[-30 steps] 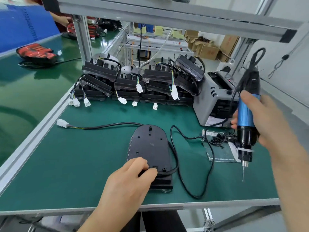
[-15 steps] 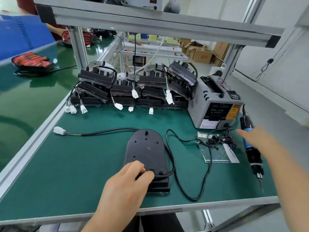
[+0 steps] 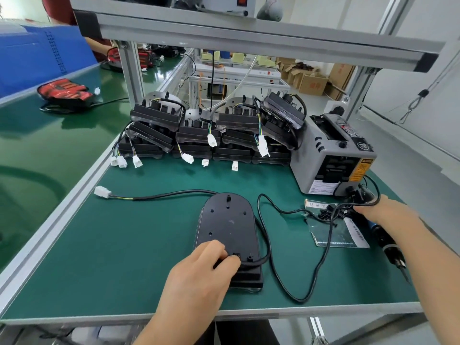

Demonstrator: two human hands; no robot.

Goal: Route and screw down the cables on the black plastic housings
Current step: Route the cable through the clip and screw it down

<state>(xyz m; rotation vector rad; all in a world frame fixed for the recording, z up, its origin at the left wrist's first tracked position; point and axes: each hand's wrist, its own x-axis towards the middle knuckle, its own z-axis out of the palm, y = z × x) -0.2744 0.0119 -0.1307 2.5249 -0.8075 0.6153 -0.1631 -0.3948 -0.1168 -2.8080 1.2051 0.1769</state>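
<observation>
"Where was the black housing (image 3: 227, 227)?"

"Flat on the green mat (image 3: 124, 257), close to the front edge, with its rounded end pointing away from the person. Its cable (image 3: 161, 195) ran from a white connector (image 3: 102, 191) on the left, round the far end and down the right side to the near end."

"And the left hand (image 3: 199, 272)?"

"On that near end, fingers curled, thumb and forefinger pinching the cable just where it met the housing."

"The right hand (image 3: 383, 212)?"

"Well apart, over to the right. Its fingers lay fairly straight and close together, tips touching a little heap of small black parts (image 3: 327, 211) on a clear plastic sheet (image 3: 333, 235). The electric screwdriver (image 3: 384, 241) lay on the mat beneath that wrist, bit towards the front edge."

"Anything behind?"

"More black housings stacked (image 3: 211, 130) along the back, white plugs dangling, and a grey machine (image 3: 321, 155) beside them."
</observation>
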